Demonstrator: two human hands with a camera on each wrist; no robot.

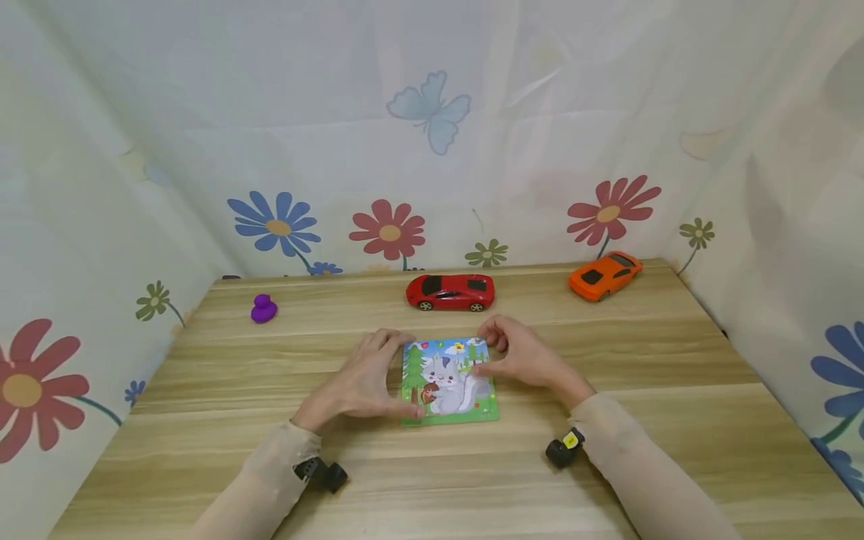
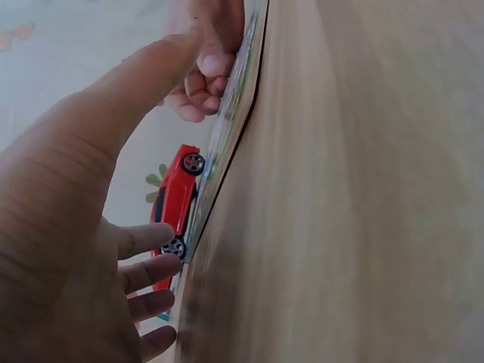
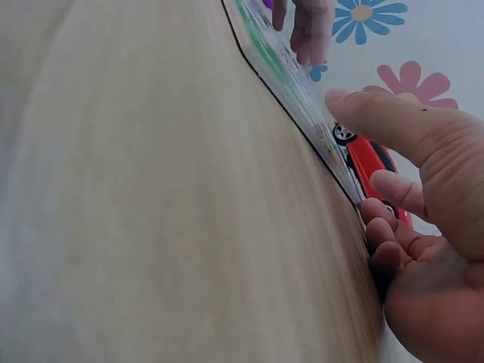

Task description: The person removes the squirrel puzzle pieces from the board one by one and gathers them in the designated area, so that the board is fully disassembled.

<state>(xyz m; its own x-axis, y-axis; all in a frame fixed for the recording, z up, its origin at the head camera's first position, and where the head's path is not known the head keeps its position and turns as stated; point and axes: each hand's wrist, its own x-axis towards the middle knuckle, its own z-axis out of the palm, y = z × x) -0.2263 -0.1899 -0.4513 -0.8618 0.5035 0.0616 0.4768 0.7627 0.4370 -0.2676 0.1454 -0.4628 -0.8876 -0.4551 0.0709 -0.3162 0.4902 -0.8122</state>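
Backdrop: floral curtain (image 1: 290, 120) behind tabletop (image 1: 196, 427)
Squirrel board (image 1: 448, 382): flat, nearside of red car (image 1: 451, 292); likely light, stiff, best held by edges
Grip: left hand (image 1: 366, 379) spread, right hand (image 1: 525, 354) loosely bent, neither clasping it

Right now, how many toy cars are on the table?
2. The red car is near the back edge of the table, beyond the animal picture; the orange car is near the back right corner. No others show.

A purple toy (image 1: 264, 309), perhaps a duck, sits left of a red car (image 1: 451, 293) and an orange car (image 1: 607, 274).
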